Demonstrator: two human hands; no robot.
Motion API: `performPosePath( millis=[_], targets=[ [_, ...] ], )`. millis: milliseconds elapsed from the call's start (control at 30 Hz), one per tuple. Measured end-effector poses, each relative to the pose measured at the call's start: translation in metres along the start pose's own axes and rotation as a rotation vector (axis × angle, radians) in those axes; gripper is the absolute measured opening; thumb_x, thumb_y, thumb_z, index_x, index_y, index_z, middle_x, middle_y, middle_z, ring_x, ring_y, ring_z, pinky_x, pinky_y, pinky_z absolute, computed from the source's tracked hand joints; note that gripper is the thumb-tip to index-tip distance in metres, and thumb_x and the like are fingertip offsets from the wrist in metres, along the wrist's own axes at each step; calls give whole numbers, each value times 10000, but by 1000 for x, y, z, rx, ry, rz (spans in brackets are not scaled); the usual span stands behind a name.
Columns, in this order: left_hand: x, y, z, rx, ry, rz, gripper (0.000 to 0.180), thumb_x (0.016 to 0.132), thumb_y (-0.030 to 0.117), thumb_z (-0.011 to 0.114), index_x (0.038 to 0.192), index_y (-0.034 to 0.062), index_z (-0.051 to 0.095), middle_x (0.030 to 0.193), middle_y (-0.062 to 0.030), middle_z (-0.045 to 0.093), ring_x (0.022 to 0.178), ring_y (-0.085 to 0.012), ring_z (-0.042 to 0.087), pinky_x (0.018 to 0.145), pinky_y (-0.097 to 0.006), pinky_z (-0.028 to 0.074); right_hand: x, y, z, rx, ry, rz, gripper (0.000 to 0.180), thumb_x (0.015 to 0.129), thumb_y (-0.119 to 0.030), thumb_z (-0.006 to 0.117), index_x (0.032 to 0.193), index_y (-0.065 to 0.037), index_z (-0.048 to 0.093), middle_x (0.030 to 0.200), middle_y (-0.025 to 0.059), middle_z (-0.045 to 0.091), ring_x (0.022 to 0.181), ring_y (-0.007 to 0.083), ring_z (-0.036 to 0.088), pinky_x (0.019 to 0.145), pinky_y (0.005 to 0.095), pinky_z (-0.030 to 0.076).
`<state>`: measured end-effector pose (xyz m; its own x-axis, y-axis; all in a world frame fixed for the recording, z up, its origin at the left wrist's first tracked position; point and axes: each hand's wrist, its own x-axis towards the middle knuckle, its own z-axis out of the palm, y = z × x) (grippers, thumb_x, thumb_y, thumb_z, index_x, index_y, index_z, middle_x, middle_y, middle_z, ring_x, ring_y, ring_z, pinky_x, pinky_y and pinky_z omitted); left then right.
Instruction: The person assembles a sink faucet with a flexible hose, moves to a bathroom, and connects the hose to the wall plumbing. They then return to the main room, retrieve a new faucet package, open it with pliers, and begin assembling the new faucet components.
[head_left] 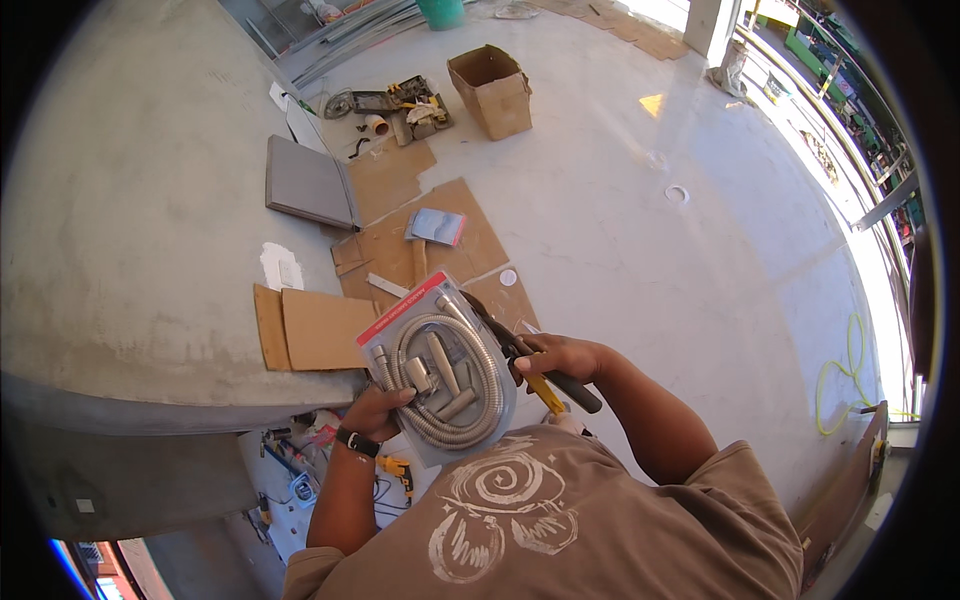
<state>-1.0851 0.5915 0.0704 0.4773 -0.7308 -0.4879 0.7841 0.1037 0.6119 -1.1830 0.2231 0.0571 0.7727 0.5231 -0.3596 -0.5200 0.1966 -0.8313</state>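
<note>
My left hand (378, 410) grips the lower left edge of a clear blister pack (482, 440) with a red top strip. Inside lie a coiled silver shower hose (497, 385), a small spray head (418, 375) and other metal fittings. At the pack's right side, my right hand (565, 360) is closed round pliers with one dark handle (577, 392) and one yellow handle (543, 392). Their dark head end reaches up behind the pack's edge, so the jaws are partly hidden. Whether the right fingers also touch the pack, I cannot tell.
Cardboard sheets (470, 230) cover the floor ahead, bearing a hammer (419, 262) and a flat package (437, 227). Beyond stand an open cardboard box (505, 108) and a toolbox (405, 100). A yellow drill (398, 470) lies lower left. The concrete ledge (150, 250) borders the left.
</note>
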Motion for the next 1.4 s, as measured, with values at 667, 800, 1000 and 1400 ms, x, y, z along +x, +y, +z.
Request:
performPosePath(
  millis=[667,800,1000,1400],
  targets=[
    [3,51,-51,125,-330,-239,632,837,48,820,1405,17,545,1275,-136,692,1170,-286,693,1039,-490,582,-22,10,137,-413,636,45,1027,714,-660,853,1392,43,534,1121,167,630,1106,286,619,948,399,485],
    [-15,67,-64,180,-340,-211,624,833,41,810,1399,15,547,1262,-145,696,1143,-286,707,1033,-495,586,-5,13,159,-438,679,7,919,711,-590,890,1322,28,593,1005,112,646,1005,246,642,881,358,498],
    [-22,80,-95,166,-335,-242,614,841,28,801,1401,8,551,1256,-151,700,1160,-286,705,1035,-490,582,19,16,182,-390,694,-31,729,673,-441,964,1151,4,640,884,22,635,834,165,603,779,301,491],
    [-12,141,-114,458,-376,-380,715,797,49,863,1430,-32,540,1304,-153,689,1186,-259,683,1074,-433,535,11,-2,185,-465,563,26,628,729,-283,961,1181,-19,614,905,14,623,848,143,601,764,301,502]
  ],
)
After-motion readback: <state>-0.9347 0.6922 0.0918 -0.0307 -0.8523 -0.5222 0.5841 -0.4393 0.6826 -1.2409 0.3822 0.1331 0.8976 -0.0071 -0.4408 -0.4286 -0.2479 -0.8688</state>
